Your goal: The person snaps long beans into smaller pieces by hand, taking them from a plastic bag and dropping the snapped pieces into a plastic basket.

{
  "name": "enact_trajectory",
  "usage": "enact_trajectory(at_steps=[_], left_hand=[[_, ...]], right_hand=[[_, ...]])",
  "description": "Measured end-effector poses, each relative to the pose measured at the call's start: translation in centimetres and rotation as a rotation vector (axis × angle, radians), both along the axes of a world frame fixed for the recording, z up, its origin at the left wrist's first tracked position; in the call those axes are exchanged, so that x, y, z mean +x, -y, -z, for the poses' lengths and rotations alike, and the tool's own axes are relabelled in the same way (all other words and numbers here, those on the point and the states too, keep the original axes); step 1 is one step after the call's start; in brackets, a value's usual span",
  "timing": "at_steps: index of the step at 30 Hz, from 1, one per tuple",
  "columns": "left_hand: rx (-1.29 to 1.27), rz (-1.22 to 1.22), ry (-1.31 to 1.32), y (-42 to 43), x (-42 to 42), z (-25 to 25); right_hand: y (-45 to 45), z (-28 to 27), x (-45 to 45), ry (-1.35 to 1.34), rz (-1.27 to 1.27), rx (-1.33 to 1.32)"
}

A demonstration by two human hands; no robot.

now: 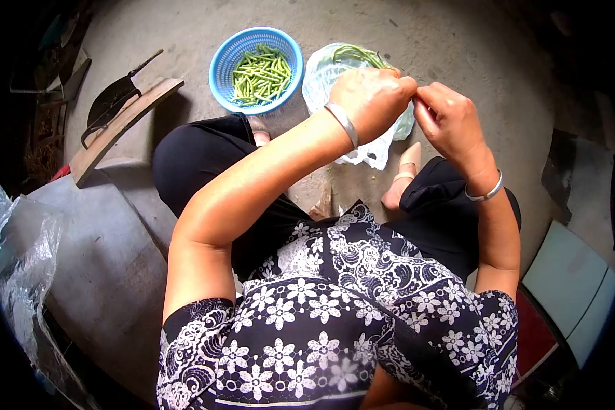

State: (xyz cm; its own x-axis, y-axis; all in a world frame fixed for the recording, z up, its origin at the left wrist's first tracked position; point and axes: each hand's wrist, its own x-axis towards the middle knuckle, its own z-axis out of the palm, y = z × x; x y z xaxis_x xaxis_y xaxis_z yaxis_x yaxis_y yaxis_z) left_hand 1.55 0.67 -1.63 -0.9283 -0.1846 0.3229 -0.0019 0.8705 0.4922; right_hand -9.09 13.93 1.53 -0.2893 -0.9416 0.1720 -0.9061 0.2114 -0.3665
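My left hand (pixel 372 102) is closed in a fist, with a few long green beans (pixel 357 55) running out from behind its fingers to the left. My right hand (pixel 451 123) is pinched, thumb against bent fingers, and its fingertips meet those of my left hand. Whatever lies between the right fingertips is too small or hidden to make out. Beneath both hands a thin whitish plastic bag (pixel 314 85) rests on the floor, partly covered by my left hand. Left of it stands a blue plastic basket (pixel 216 78) holding many short green bean pieces (pixel 261 76).
A large blade (pixel 111 102) with a handle sits against a wooden board (pixel 119 133) at left. Clear plastic sheeting (pixel 27 253) hangs at the lower left. My feet (pixel 402 179) are on the concrete floor (pixel 451 41). Pale green panels (pixel 567 280) are at right.
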Motion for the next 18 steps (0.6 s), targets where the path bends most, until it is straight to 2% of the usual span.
enact_trajectory(at_steps=[1,4,7,8,9,11,13,14,16,18], left_hand=[[0.02,-0.013,-0.039,0.0,-0.1,0.1],[0.095,-0.057,-0.138,0.0,-0.2,0.1],[0.206,-0.07,-0.236,0.2,-0.3,-0.1],[0.287,-0.092,-0.249,0.4,-0.5,0.5],[0.481,-0.138,-0.293,0.2,-0.8,0.3],[1.056,-0.169,-0.233,0.5,-1.6,1.7],[1.314,-0.322,-0.143,2.2,-1.3,0.0],[1.258,-0.353,-0.165,3.6,-1.0,0.6],[1.088,-0.43,-0.191,7.3,-0.4,2.4],[0.8,-0.507,-0.161,11.2,0.3,4.2]], right_hand=[[0.1,0.0,0.0,0.014,0.011,0.005],[0.6,0.4,-0.1,0.299,0.109,-0.172],[0.6,1.2,-0.4,1.038,0.33,-0.188],[0.8,1.4,-0.5,1.199,0.335,-0.228],[1.0,1.7,-0.7,1.265,0.336,-0.252],[1.3,1.6,-0.5,1.303,0.348,-0.185],[1.0,1.7,-0.7,1.188,0.31,-0.048],[0.7,2.1,-1.2,1.18,0.324,0.018],[-0.4,5.2,-3.6,0.812,0.319,0.07],[-1.7,6.0,-5.4,0.403,0.363,0.157]])
